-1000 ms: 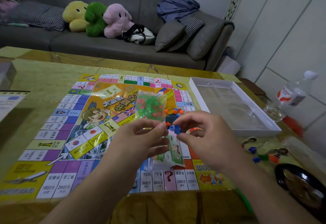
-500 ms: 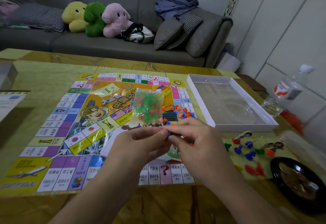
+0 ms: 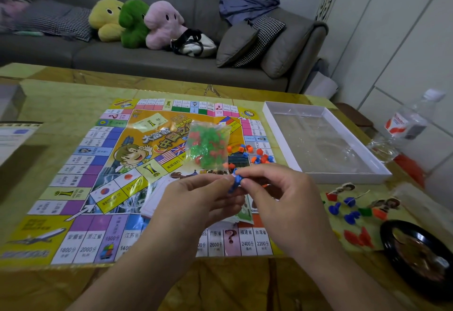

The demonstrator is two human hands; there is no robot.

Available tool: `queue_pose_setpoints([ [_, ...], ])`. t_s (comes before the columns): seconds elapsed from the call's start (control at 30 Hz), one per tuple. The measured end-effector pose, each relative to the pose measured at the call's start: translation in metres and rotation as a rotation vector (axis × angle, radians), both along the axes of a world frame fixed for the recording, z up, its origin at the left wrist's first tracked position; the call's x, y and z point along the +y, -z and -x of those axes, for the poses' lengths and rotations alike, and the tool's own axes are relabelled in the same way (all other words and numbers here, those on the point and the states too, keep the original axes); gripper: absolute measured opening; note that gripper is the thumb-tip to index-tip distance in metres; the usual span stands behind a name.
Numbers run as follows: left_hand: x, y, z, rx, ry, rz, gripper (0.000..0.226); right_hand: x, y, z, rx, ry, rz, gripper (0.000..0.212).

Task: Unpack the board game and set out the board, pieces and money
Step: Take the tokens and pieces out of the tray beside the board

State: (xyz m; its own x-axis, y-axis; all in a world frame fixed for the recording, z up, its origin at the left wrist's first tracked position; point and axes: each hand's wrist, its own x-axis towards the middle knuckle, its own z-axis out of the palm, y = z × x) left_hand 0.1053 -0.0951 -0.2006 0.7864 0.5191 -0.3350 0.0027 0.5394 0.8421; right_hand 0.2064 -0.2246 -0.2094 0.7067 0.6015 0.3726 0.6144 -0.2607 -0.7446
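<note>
The paper game board (image 3: 81, 163) lies flat on the table. On it rests a clear bag of green and red plastic houses (image 3: 207, 145), with loose orange and blue pieces (image 3: 257, 155) beside it. My left hand (image 3: 196, 198) and my right hand (image 3: 277, 193) meet above the board's near side, both pinching a small blue piece (image 3: 234, 182) between their fingertips. White cards (image 3: 157, 200) and a green-printed packet (image 3: 245, 210) lie partly hidden under my hands. Player pawns and stands (image 3: 353, 209) lie scattered on the table to the right.
An open white box tray (image 3: 326, 176) sits right of the board. A plastic water bottle (image 3: 404, 127) stands at the far right edge. A black dish (image 3: 416, 256) sits at the near right. A leaflet (image 3: 14, 136) lies at the left. A grey sofa (image 3: 147, 56) stands behind.
My hands came closer together and dropped toward the near side of the board; they now pinch the small blue piece between them. The view shifted slightly.
</note>
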Motion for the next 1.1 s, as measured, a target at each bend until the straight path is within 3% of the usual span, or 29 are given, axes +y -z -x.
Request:
queue_pose_setpoints([
  [0.27,-0.003,0.002,0.001,-0.012,-0.038,0.028,0.013,0.001,0.002,0.003,-0.048,0.007,-0.029,0.023],
  [0.83,-0.003,-0.002,0.005,-0.022,-0.017,-0.001,0.011,0.003,0.000,0.001,0.178,-0.040,-0.069,0.028],
  [1.1,0.001,-0.003,0.006,-0.053,0.008,0.052,0.024,-0.005,-0.011,-0.002,0.183,-0.011,-0.094,0.024],
])
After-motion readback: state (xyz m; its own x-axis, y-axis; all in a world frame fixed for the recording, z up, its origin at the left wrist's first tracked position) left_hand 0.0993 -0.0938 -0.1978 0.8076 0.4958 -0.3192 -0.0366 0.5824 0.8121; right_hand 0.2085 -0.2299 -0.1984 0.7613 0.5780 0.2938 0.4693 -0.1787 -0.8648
